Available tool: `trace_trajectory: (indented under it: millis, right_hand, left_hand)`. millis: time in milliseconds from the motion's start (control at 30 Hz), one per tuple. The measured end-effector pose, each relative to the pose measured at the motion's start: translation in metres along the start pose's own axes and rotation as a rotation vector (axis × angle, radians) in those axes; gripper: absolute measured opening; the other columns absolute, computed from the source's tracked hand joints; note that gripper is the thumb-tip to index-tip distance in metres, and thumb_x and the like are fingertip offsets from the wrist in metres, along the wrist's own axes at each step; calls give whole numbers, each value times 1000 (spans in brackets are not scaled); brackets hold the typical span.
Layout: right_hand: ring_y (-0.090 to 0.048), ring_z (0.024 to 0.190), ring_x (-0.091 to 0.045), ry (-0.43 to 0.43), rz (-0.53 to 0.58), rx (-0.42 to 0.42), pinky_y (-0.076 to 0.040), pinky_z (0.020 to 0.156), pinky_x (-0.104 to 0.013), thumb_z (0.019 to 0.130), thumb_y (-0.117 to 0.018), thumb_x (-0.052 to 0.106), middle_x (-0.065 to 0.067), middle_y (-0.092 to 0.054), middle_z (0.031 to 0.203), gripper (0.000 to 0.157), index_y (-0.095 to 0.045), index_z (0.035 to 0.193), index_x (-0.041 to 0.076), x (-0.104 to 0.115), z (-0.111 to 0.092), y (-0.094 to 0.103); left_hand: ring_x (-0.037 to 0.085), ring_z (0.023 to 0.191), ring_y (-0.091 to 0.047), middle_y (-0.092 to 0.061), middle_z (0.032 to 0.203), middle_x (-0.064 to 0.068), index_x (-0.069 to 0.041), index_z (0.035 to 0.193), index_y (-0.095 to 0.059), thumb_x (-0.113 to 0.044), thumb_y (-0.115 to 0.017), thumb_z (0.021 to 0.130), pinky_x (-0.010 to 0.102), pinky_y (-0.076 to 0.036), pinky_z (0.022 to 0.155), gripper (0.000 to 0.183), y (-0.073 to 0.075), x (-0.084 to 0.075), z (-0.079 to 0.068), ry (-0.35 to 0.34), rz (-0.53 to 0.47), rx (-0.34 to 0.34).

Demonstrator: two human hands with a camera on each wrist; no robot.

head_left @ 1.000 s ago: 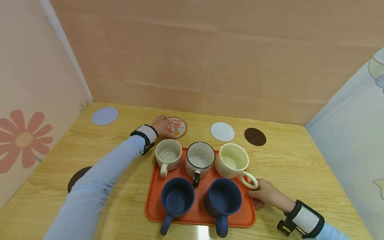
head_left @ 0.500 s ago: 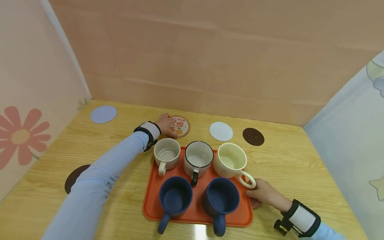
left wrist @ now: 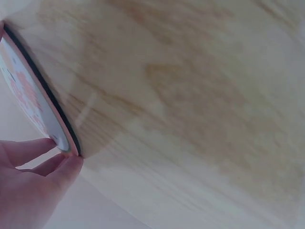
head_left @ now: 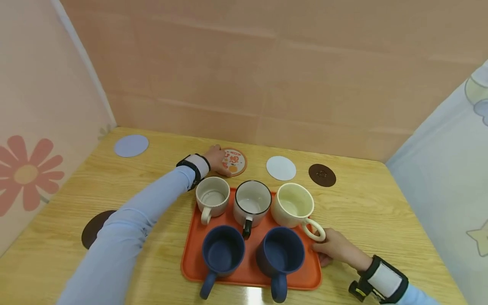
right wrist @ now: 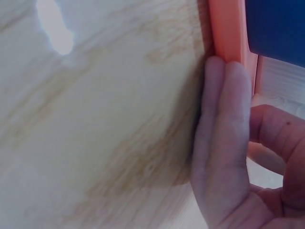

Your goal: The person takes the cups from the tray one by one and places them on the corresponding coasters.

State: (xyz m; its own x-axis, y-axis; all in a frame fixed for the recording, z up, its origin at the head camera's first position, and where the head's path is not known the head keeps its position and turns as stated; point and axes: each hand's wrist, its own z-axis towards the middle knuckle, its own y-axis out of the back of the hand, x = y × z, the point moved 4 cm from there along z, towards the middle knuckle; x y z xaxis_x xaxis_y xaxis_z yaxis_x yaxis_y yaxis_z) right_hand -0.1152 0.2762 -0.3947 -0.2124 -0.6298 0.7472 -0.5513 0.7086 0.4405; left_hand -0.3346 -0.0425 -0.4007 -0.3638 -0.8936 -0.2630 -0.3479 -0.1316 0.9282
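Note:
My left hand [head_left: 219,161] reaches behind the mugs and holds a round coaster [head_left: 235,164] with orange lettering by its edges. In the left wrist view, fingertips grip the rim of that coaster [left wrist: 28,93], and its dark underside edge shows. My right hand [head_left: 333,248] grips the right rim of the orange tray [head_left: 249,277]; in the right wrist view, two straight fingers [right wrist: 228,114] lie along its outer wall. On the tray stand a speckled mug [head_left: 212,199], a white mug with black rim [head_left: 252,201], a cream mug [head_left: 292,205] and two navy mugs [head_left: 223,250].
A white coaster [head_left: 281,168] and a brown coaster [head_left: 322,175] lie behind the tray to the right. At the table's left are a lilac coaster [head_left: 131,145] and a dark one [head_left: 95,228], partly under the left sleeve. A tan backdrop [head_left: 267,76] rises behind.
My left hand has slid the lettered coaster to the right across the table. My right hand and the tray with its mugs stay in place; the head view has shifted slightly.

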Motion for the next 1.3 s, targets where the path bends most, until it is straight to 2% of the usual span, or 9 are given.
trace_trajectory:
  millis: [300,567,667,800,900,1100,1300]
  right_hand:
    - [-62,50,-20,-11,4,-4,-53,48,-35,83,-59,6,-9,-61,59,12,-53,80,-4,0,-3,0]
    - [-62,51,-23,-2,-12,-19,-53,48,-36,83,-58,5,-8,-60,60,11,-52,81,-4,-2,-2,2]
    - [-62,51,-24,2,-14,-22,-53,48,-36,83,-58,5,-7,-60,60,12,-53,83,-5,-2,-1,3]
    - [-62,51,-24,5,-14,-20,-53,48,-36,83,-58,5,-7,-60,60,12,-53,84,-6,-2,0,3]
    - [-62,51,-24,3,-11,-17,-53,48,-36,83,-58,6,-7,-60,60,12,-53,82,-5,-2,0,3]
    - [-62,51,-25,26,-4,-7,-53,49,-36,83,-58,5,-8,-60,61,13,-52,86,-6,0,1,3]
    - [-61,50,-23,17,-1,-9,-53,49,-36,83,-58,5,-7,-60,60,13,-51,86,-6,-2,-1,3]
  left_hand:
    - [35,113,-36,-37,127,24,7,130,-40,-48,-75,66,42,-35,96,91,0,-4,-3,3,-83,0]
    - [34,122,-32,-31,136,24,2,139,-27,-52,-73,67,43,-32,102,101,1,6,9,22,-120,71]
    - [33,119,-36,-35,132,24,4,137,-28,-48,-73,68,43,-33,101,97,5,9,10,-17,-140,65]
    - [34,112,-43,-45,123,26,10,130,-37,-35,-73,72,42,-36,97,81,12,12,3,-105,-165,-3]
    - [36,115,-44,-47,124,27,11,129,-40,-26,-72,74,42,-35,99,74,20,14,-4,-135,-152,-29]
    - [38,122,-40,-45,129,26,9,129,-41,-20,-72,75,45,-31,103,69,30,21,-17,-178,-98,-40]
    - [38,124,-37,-44,132,24,6,129,-44,-18,-68,79,46,-30,103,60,30,35,-27,-211,-81,-13]
